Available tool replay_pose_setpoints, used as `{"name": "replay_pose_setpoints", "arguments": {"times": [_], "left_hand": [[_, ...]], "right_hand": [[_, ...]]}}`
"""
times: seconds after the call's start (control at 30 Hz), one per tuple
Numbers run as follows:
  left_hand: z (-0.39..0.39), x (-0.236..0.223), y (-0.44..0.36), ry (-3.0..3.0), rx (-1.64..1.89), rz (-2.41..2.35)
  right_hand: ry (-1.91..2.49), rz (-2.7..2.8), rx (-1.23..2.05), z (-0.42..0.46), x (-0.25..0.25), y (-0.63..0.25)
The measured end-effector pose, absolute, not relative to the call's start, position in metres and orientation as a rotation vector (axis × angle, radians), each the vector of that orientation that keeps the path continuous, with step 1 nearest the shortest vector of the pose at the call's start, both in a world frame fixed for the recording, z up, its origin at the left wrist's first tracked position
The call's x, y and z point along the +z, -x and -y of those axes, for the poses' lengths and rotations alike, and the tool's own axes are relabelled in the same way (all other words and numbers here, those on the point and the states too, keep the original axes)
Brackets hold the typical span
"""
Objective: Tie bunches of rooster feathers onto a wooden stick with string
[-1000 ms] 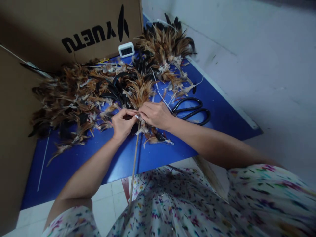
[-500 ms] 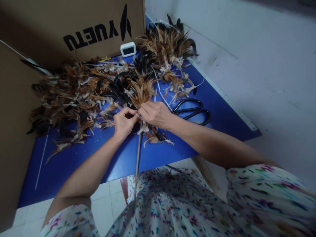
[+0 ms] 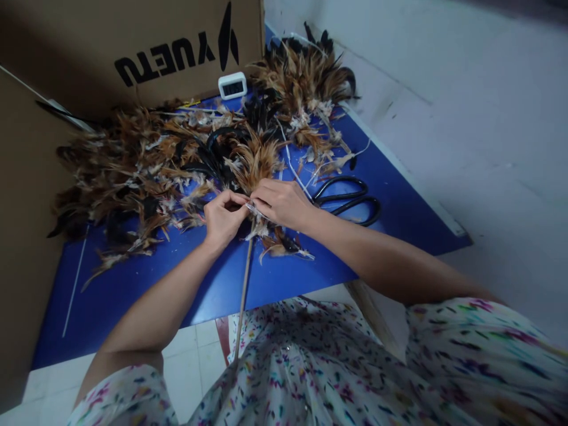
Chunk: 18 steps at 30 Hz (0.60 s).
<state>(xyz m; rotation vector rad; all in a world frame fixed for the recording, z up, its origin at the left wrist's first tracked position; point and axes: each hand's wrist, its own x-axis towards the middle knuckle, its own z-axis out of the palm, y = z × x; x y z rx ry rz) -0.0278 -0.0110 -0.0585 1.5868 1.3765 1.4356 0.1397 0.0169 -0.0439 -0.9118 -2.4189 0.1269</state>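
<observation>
Behind the feathers (image 3: 128, 154) stands a cardboard box (image 3: 177, 23).

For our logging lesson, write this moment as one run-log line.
left hand: pinching at feather bundle base | right hand: same spot | stick: extends past blue table edge | black handles: beside right wrist

My table, blue top (image 3: 412, 219), pale strip down its right edge. Lying on it, clocked from the middle: 
- 10 o'clock: one wide heap of brown and black feathers (image 3: 119, 160). 
- 12: one white-framed device (image 3: 232, 86), dark display. 
- 1: one fuller feather bundle (image 3: 297, 74). 
- 3: one pair of black handles (image 3: 344, 189) — two loops. 
- 5: one small feather tuft (image 3: 284, 245). 
- 8: one thin white strip (image 3: 75, 284) — near the edge.
</observation>
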Motion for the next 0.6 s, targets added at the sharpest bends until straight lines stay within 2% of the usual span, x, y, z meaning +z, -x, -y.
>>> {"name": "replay_pose_setpoints", "arguments": {"times": [0.23, 0.47, 0.6], "left_hand": [[0.01, -0.06, 0.03, -1.613, 1.402, -1.437], [0.012, -0.064, 0.031, -1.647, 1.383, -1.441], [0.012, -0.065, 0.031, -1.686, 1.367, -1.453]], "right_hand": [[0.88, 2.581, -0.145, -0.015, -0.037, -0.134], [1.056, 2.467, 0.194, -0.011, -0.036, -0.137], [1.077, 2.53, 0.129, -0.01, -0.031, -0.136]]}}
